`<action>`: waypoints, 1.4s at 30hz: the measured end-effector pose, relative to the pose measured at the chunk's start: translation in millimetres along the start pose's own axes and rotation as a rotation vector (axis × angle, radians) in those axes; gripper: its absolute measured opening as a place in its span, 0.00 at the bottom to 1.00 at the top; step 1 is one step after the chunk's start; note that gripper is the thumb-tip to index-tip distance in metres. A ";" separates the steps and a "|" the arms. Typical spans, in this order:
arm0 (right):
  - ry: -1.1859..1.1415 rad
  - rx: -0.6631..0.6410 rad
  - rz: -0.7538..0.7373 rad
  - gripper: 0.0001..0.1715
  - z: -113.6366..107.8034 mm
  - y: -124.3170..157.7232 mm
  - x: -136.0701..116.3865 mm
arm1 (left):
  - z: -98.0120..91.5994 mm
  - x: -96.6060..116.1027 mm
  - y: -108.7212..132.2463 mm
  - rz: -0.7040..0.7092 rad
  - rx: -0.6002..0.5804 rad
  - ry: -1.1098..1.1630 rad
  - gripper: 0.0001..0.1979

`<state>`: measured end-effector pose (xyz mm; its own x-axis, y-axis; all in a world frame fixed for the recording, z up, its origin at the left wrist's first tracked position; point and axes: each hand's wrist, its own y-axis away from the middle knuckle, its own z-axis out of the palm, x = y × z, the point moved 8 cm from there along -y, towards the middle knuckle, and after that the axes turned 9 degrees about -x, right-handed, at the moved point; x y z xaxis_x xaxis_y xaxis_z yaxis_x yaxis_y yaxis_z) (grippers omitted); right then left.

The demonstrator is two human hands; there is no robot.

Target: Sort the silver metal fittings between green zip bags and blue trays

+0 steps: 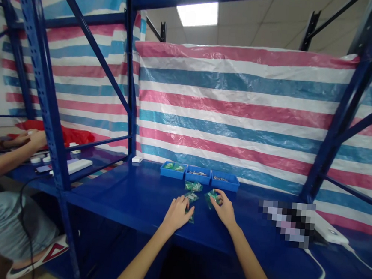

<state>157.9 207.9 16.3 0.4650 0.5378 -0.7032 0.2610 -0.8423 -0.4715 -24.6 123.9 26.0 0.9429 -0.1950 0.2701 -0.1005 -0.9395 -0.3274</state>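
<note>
R hand [222, 206]: fingers pinched on green pkt [210, 199]; L hand [177, 212]: fingers half-curled by second pkt [192, 218], hold unclear, w/ loose pkts [197, 187] just beyond; pinch best kept light, nr pkt edge.

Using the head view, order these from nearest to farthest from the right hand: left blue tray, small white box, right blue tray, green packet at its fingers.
1. Green packet: touching the right hand.
2. Right blue tray: just beyond the hand.
3. Left blue tray: left end of the row.
4. Small white box: farthest left, toward the back.
</note>
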 end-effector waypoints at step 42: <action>0.052 -0.274 -0.074 0.07 16.1 0.1 -19.4 | -9.3 15.4 -4.2 0.139 0.081 -0.024 0.14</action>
<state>135.2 197.9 21.3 0.4769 0.6015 -0.6409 0.5114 -0.7829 -0.3542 -12.6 122.2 39.9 0.9292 -0.3135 0.1957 -0.2054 -0.8782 -0.4320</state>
